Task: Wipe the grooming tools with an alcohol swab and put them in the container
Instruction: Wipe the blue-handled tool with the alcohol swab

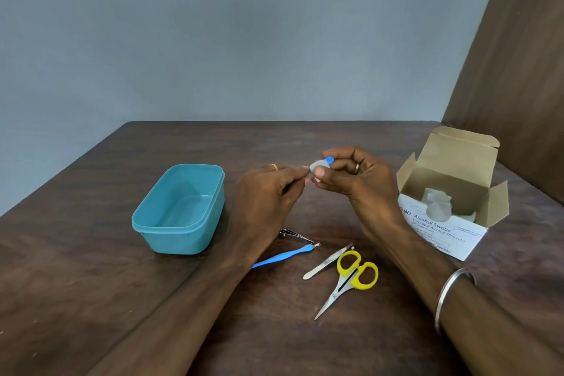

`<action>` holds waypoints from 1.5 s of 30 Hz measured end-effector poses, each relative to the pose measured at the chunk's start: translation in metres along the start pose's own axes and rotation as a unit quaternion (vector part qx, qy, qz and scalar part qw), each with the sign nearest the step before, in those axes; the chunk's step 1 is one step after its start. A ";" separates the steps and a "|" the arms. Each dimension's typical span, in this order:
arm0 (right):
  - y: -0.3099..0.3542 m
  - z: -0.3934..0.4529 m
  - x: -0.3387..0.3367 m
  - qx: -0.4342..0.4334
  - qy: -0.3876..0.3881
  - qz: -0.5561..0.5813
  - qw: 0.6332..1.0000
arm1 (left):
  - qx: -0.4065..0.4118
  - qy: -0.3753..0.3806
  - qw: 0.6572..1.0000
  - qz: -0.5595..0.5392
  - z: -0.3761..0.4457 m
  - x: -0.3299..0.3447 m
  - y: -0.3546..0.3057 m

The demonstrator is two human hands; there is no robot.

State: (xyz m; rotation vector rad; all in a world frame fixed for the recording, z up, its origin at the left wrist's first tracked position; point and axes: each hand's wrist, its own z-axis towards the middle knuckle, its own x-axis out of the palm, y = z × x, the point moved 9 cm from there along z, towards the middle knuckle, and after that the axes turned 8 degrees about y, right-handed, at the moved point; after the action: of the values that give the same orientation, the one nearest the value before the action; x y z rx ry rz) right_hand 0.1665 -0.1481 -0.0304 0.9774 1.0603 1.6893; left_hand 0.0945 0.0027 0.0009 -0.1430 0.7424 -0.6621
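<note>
Above the table's middle, my right hand (354, 180) pinches a white swab (317, 167) wrapped round a small tool with a blue tip (329, 159). My left hand (268, 192) pinches the same tool from the left; most of the tool is hidden by fingers. The teal container (180, 207) stands to the left with nothing inside. On the table below my hands lie a nail clipper (293, 235), a blue-handled cuticle tool (283, 256), metal tweezers (328, 261) and yellow-handled scissors (351, 281).
An open cardboard box of alcohol swabs (448, 210) stands at the right, with white packets showing inside. The dark wooden table (91, 284) meets a grey wall at the back. A brown panel (518, 70) rises at the right.
</note>
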 end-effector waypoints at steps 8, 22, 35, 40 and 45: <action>0.005 -0.001 0.001 -0.017 0.021 -0.007 1.000 | -0.032 0.007 0.999 -0.028 0.000 -0.002 0.001; 0.006 -0.001 0.000 -0.027 0.018 -0.053 0.998 | -0.111 0.033 0.987 -0.110 -0.003 0.002 0.012; 0.007 -0.002 0.007 -0.015 0.053 -0.008 0.998 | -0.299 0.082 0.857 -0.411 -0.010 0.026 0.032; 0.000 -0.004 0.018 0.054 0.102 0.082 0.990 | -0.297 0.109 0.846 -0.428 -0.008 0.026 0.031; -0.006 -0.015 0.036 0.161 0.178 0.154 0.958 | -0.235 0.082 0.903 -0.349 -0.003 0.016 0.031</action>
State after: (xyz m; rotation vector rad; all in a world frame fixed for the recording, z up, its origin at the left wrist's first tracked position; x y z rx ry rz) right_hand 0.1434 -0.1167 -0.0351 1.1125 1.5198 2.0418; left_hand 0.1168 0.0177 -0.0212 -0.8377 1.0144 -1.1762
